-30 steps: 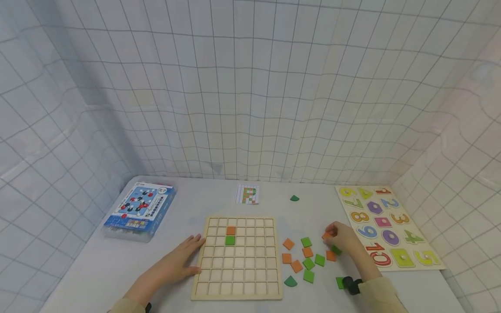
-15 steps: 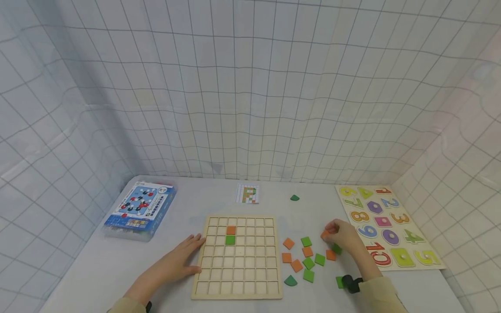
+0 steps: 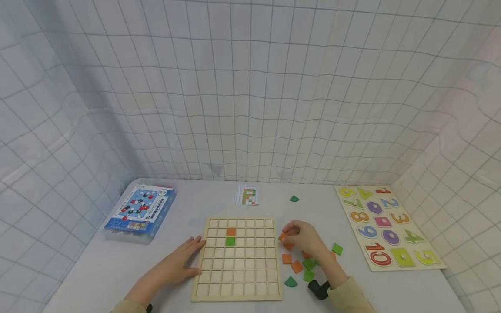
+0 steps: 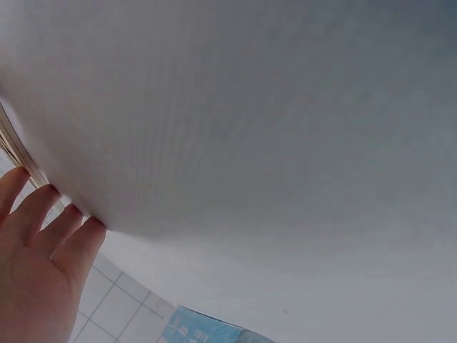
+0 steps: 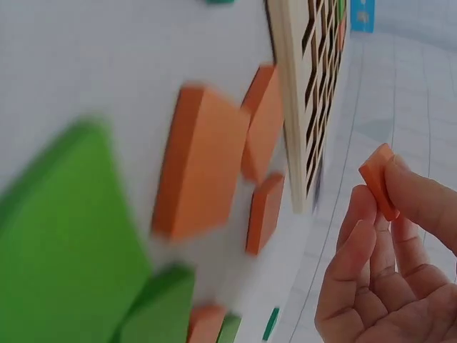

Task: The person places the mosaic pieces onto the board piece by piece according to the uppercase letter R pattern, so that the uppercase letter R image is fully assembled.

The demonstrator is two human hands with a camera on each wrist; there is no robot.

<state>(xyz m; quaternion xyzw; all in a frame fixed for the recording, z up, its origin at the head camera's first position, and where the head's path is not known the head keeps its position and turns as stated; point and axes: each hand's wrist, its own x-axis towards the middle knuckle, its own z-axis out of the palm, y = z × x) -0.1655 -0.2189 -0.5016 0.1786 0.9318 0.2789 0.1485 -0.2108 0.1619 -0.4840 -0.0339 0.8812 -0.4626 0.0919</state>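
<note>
A wooden grid board (image 3: 240,300) lies on the table, with an orange square tile (image 3: 231,231) and a green square tile (image 3: 230,241) set in adjoining cells near its top. My left hand (image 3: 178,261) rests against the board's left edge, fingers extended; its fingertips touch that edge in the left wrist view. Just off the board's right edge, my right hand (image 3: 304,238) pinches an orange square tile (image 5: 378,175) between thumb and fingers, raised over the table. Loose orange tiles (image 3: 287,259) and green tiles (image 3: 308,276) lie beneath and beside this hand, some partly hidden by it.
Dark green quarter-round pieces lie below the loose tiles (image 3: 291,281) and farther back (image 3: 294,198). A small printed pattern card (image 3: 247,195) sits behind the board. A blue boxed set (image 3: 141,213) stands at left, a number puzzle board (image 3: 387,230) at right.
My right hand has moved left from beside the number puzzle to the board's right edge, carrying the orange tile. The left hand has stayed at the board's left edge.
</note>
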